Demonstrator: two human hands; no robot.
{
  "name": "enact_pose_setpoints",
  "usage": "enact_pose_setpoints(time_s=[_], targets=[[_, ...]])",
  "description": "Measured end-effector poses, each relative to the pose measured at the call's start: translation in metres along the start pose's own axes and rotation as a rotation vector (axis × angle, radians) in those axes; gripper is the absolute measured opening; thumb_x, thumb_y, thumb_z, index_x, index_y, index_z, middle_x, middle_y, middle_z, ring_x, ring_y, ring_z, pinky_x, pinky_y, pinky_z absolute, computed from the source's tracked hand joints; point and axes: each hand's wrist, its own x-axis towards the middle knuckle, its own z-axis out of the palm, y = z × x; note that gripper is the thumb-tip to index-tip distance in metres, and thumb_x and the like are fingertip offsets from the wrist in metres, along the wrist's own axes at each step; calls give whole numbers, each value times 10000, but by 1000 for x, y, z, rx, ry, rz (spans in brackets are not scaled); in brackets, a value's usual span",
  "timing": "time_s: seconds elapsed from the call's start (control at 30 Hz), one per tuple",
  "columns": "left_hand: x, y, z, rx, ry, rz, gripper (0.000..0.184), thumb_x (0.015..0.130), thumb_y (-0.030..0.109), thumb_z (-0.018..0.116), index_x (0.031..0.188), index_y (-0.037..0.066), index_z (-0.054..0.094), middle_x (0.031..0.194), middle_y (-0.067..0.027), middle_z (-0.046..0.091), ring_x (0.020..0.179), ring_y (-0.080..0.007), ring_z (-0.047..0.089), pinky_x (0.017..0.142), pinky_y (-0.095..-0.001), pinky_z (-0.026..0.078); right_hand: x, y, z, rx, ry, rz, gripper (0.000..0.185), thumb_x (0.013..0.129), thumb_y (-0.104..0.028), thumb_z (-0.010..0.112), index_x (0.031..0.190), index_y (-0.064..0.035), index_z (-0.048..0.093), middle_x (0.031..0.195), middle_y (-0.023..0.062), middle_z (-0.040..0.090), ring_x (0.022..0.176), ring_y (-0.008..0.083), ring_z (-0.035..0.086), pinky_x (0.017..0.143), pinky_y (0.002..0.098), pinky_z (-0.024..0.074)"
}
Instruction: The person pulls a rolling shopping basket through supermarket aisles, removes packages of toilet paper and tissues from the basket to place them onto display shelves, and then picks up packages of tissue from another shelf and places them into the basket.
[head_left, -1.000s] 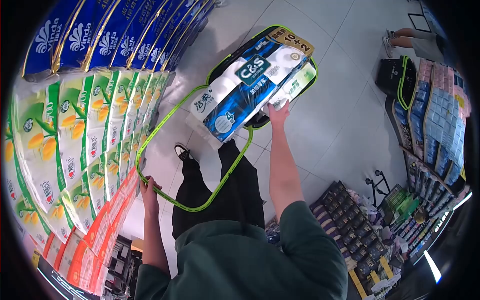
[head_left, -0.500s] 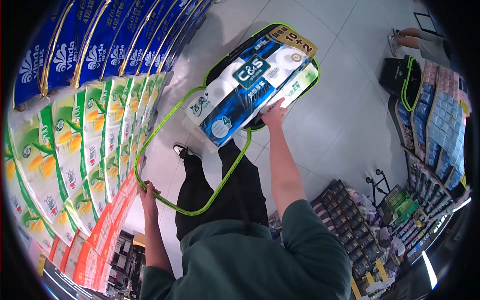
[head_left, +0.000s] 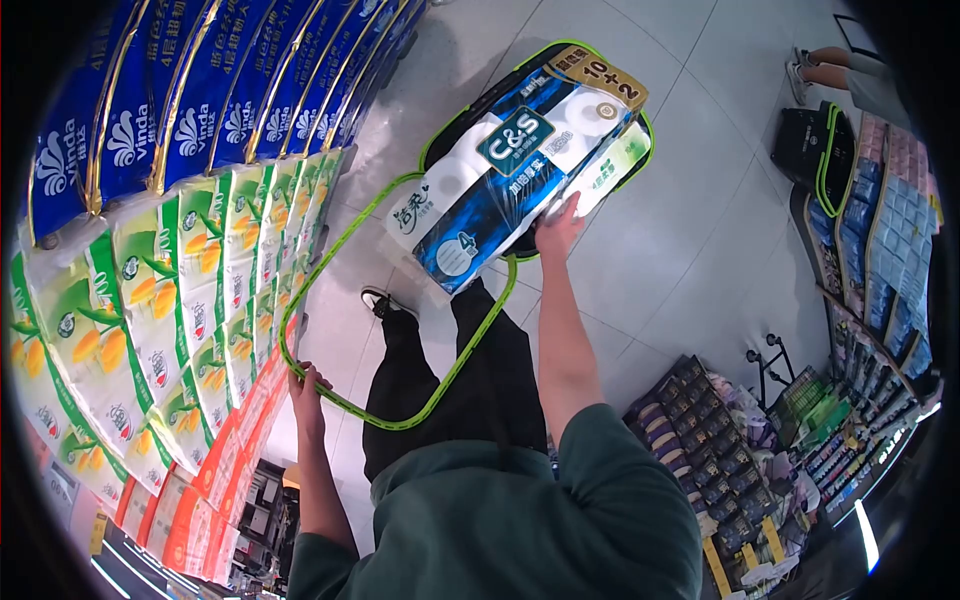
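A shopping basket [head_left: 433,150] with a black body is in front of my legs, its long green handle [head_left: 345,238] swung toward me. My left hand [head_left: 308,380] is closed round the near left part of that handle. A large blue-and-white C&S toilet paper pack [head_left: 470,215] lies tilted across the basket top and hides most of the inside. Beside it, along the right side, sits a smaller white-and-green tissue pack [head_left: 618,165]. My right hand [head_left: 560,230] grips the near end of this smaller pack, with some fingers hidden.
On the left stand blue Vinda packs [head_left: 190,110] above green-and-white tissue packs [head_left: 150,300] and orange packs [head_left: 200,500]. Another black basket [head_left: 800,150] stands at the right near a person's legs [head_left: 820,75]. Goods shelves [head_left: 700,440] are at the lower right.
The whole view has shifted slightly, so the basket, packs and shelves appear a little farther right. Both hands keep their places on the handle and the smaller pack.
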Motion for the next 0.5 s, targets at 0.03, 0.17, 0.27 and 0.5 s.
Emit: enact_pose_setpoints(time_s=[0.03, 0.17, 0.27, 0.5], targets=[[0, 3, 0, 8, 4, 7, 233, 927, 138, 517, 1119, 19, 460, 743, -38, 489, 637, -147, 538, 623, -291, 463, 2, -2, -5, -30, -23, 41, 1017, 717, -188, 749, 1492, -286, 97, 1393, 341, 159, 1171, 443, 464, 1005, 471, 389], [3, 7, -1, 37, 8, 21, 228, 931, 147, 517, 1113, 21, 464, 747, -37, 492, 633, -146, 543, 619, -289, 470, 5, -3, -47, 55, -115, 53, 1004, 685, -242, 768, 1484, -288, 163, 1357, 288, 231, 1121, 387, 524, 992, 470, 391], [5, 11, -2, 75, 6, 36, 221, 930, 153, 518, 1101, 23, 468, 742, -39, 497, 629, -145, 547, 614, -287, 470, 13, 0, -86, 40, -132, 2, 950, 641, -346, 776, 1455, -271, 292, 1298, 263, 316, 1089, 337, 553, 1000, 442, 388], [19, 11, -14, 170, -51, 91, 233, 930, 177, 531, 1089, 19, 467, 775, -63, 548, 630, -159, 562, 633, -304, 488, 14, -41, -225, -53, -133, -190, 718, 689, -471, 680, 1278, -80, 554, 1100, 235, 638, 1117, 376, 515, 987, 387, 402]])
